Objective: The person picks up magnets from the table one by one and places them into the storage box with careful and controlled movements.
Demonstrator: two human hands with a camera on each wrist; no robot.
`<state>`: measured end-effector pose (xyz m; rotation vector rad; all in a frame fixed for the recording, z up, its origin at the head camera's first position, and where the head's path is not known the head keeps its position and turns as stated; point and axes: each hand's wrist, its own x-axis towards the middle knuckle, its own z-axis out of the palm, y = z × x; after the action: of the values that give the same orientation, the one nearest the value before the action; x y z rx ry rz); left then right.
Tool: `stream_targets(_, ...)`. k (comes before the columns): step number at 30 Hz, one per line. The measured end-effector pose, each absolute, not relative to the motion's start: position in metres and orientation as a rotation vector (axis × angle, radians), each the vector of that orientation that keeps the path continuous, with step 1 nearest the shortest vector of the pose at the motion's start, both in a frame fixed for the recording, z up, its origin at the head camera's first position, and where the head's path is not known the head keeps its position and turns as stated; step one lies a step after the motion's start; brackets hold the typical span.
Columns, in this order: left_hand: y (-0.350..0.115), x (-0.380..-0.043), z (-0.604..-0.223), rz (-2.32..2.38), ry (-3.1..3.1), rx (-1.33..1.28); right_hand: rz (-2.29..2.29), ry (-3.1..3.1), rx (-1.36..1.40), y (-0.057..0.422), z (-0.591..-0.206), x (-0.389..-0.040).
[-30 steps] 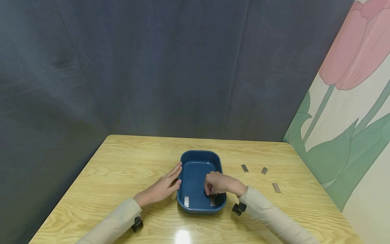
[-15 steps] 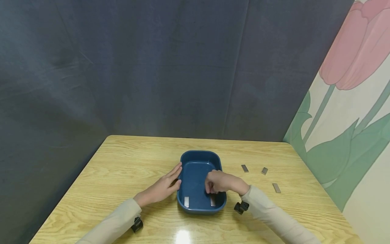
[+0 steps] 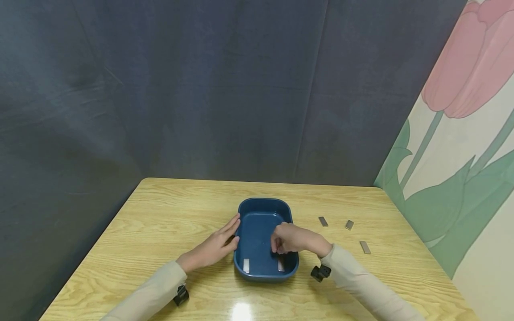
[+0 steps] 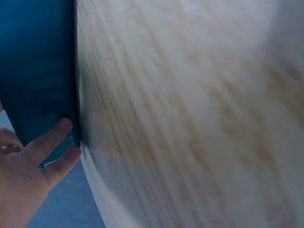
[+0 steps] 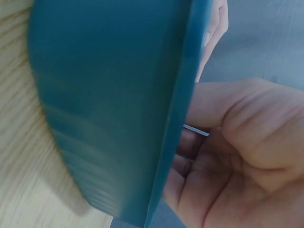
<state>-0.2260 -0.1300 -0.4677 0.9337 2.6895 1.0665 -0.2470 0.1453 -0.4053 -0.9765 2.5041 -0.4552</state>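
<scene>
A deep blue rectangular box (image 3: 257, 232) stands on the table. My left hand (image 3: 214, 245) rests its straight fingers against the box's left wall; in the left wrist view two fingertips (image 4: 61, 127) touch that wall. My right hand (image 3: 291, 238) reaches over the right rim into the box with curled fingers. In the right wrist view it pinches a thin metal plate (image 5: 196, 130), mostly hidden behind the thumb and box rim. Inside the box, one small silver plate (image 3: 246, 265) lies at the near left. Another plate (image 3: 281, 265) is at the near right, just below my right hand.
To the right of the box, three small grey plates lie apart on the wooden table (image 3: 180, 200): one plate (image 3: 323, 221), a shorter plate (image 3: 349, 225) and a nearer plate (image 3: 365, 247). A dark curtain (image 3: 225, 89) hangs behind, beside a painted wall (image 3: 453, 178).
My right hand and wrist have shifted slightly to the right and away from me, still inside the box. The left hand, the box and the loose plates on the table stay put.
</scene>
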Motion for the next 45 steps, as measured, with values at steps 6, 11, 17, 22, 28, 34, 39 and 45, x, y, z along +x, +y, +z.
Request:
stream_targets(6, -0.13, -0.226, -0.468, 1.075, 2.687, 0.935, -0.468, 2.507, -1.018, 0.148, -0.403, -0.247)
stream_targets(11, -0.13, -0.227, -0.468, 1.078, 2.687, 0.939, -0.47, 2.521, -1.038, 0.151, -0.402, -0.248)
stream_targets(17, -0.13, -0.226, -0.467, 1.081, 2.685, 0.936, -0.465, 2.52, -1.063, 0.152, -0.4, -0.25)
stream_targets(22, -0.13, -0.227, -0.468, 1.081, 2.69, 0.939, -0.486, 2.517, -1.1, 0.154, -0.398, -0.25)
stream_targets(28, -0.13, -0.226, -0.468, 1.083, 2.689, 0.935, -0.478, 2.534, -1.086, 0.157, -0.394, -0.25)
stream_targets(34, -0.13, -0.227, -0.469, 1.075, 2.69, 0.937, -0.471, 2.545, -1.092, 0.159, -0.392, -0.251)
stream_targets(39, -0.13, -0.227, -0.469, 1.072, 2.692, 0.943, -0.491, 2.541, -1.098, 0.161, -0.391, -0.251)
stream_targets(45, -0.13, -0.227, -0.469, 1.066, 2.693, 0.944, -0.542, 2.527, -1.103, 0.165, -0.389, -0.252)
